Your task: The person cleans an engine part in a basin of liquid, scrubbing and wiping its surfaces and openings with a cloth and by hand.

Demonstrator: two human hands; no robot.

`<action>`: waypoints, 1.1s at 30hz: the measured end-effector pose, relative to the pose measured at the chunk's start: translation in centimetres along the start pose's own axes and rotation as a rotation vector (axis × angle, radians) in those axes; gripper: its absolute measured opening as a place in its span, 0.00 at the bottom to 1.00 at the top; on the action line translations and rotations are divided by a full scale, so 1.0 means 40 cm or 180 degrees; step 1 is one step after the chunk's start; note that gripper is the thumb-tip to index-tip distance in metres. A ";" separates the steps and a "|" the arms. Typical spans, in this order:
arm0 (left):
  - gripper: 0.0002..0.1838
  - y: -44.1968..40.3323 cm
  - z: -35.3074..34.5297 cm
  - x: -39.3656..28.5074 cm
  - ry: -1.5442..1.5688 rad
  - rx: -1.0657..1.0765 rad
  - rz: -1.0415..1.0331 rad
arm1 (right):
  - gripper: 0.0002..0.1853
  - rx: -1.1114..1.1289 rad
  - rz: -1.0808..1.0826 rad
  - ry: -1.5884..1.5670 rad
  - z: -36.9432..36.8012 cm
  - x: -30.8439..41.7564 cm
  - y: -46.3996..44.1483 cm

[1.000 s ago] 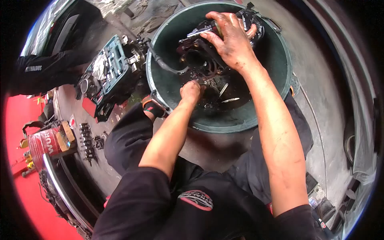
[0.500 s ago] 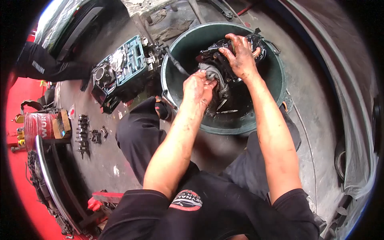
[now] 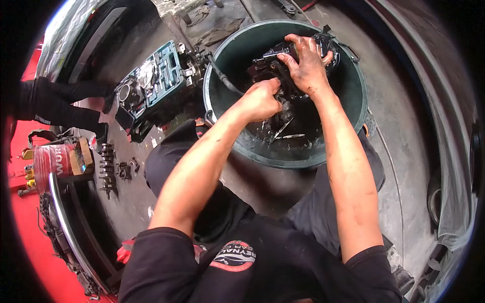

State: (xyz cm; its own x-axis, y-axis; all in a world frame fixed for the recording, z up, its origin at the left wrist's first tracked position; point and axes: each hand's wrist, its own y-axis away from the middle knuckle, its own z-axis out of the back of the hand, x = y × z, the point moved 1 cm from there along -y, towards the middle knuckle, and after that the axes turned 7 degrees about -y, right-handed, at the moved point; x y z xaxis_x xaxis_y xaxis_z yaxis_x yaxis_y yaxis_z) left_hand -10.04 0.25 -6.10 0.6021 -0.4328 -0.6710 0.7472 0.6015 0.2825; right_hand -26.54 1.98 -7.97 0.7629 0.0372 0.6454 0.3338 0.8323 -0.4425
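One tub (image 3: 354, 106): dark part (image 3: 268, 69) | right fingers (image 3: 301, 46) apart on it | left fingers (image 3: 271, 87) curled, hold unclear

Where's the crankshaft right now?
In the head view, the crankshaft lies on the floor at your left, between the cardboard box and some small dark metal parts.

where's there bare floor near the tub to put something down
Bare floor shows between the small metal parts and the left leg, and right of the tub, between the cable and the plastic sheeting. Inside the tub it is crowded: left hand, right hand, a dark part and two thin light pieces. The teal case looks full too.
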 end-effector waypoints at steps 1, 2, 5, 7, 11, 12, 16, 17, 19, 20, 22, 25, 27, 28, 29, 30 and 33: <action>0.21 0.001 0.015 -0.017 -0.1031 -0.0008 0.0127 | 0.25 0.0035 -0.0005 0.0012 0.004 0.001 -0.006; 0.18 -0.015 0.010 0.006 -0.1196 -0.0048 -0.0005 | 0.25 0.0075 -0.0008 0.0028 0.009 0.003 -0.008; 0.18 -0.003 0.008 0.006 -0.1927 -0.0234 -0.0620 | 0.25 0.0064 -0.0002 0.0056 0.002 -0.003 -0.011; 0.18 -0.006 0.009 -0.004 -0.1346 -0.0155 -0.0156 | 0.26 -0.0082 0.0118 0.0123 -0.006 -0.007 0.005; 0.18 0.023 0.002 -0.048 0.1357 -0.0304 0.0522 | 0.25 -0.0169 0.0134 -0.0005 0.008 -0.004 0.025; 0.18 0.028 -0.044 -0.038 0.2462 -0.0653 0.0604 | 0.25 -0.0168 0.0164 -0.0035 0.011 -0.003 0.027; 0.25 0.063 -0.051 -0.006 0.5301 -0.0352 0.0403 | 0.26 -0.0196 0.0185 -0.0088 0.012 0.003 0.034; 0.21 0.064 -0.049 -0.006 0.5575 -0.0338 0.0107 | 0.26 -0.0204 0.0160 -0.0053 0.013 0.003 0.036; 0.16 0.053 -0.059 0.007 0.6044 -0.0629 0.0243 | 0.26 -0.0220 0.0122 -0.0037 0.004 0.010 0.033; 0.14 0.044 -0.067 0.005 0.6188 -0.0651 0.0140 | 0.26 -0.0233 0.0103 -0.0039 0.000 0.008 0.033; 0.08 0.031 -0.069 -0.022 0.6318 -0.0420 -0.0156 | 0.25 -0.0301 0.0167 -0.0071 0.001 0.004 0.030; 0.07 0.006 -0.060 -0.014 0.5868 -0.0175 0.0019 | 0.25 -0.0363 0.0192 -0.0024 0.003 0.001 0.034; 0.13 -0.004 -0.071 0.015 0.5262 -0.0197 -0.0074 | 0.25 -0.0336 0.0173 -0.0031 0.001 0.003 0.034; 0.16 0.001 -0.078 0.024 0.5072 -0.0092 -0.0213 | 0.25 -0.0333 0.0127 -0.0013 -0.002 0.006 0.034; 0.18 0.001 -0.084 0.034 0.4879 0.0030 -0.0366 | 0.24 -0.0318 0.0117 0.0000 -0.001 0.005 0.035; 0.23 0.037 -0.074 0.010 0.4907 -0.0072 -0.0284 | 0.24 -0.0324 0.0135 0.0002 -0.001 0.004 0.033; 0.27 0.091 -0.074 0.013 0.5587 -0.0198 -0.0203 | 0.24 -0.0364 0.0166 0.0029 -0.005 0.002 0.027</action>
State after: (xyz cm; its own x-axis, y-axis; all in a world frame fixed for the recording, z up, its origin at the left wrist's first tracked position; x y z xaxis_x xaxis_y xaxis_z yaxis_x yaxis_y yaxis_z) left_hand -7.85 4.21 -7.45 -0.4445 0.6908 -0.5703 0.7193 0.6547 0.2324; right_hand -25.99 2.78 -8.53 0.7857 0.0735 0.6143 0.3540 0.7609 -0.5438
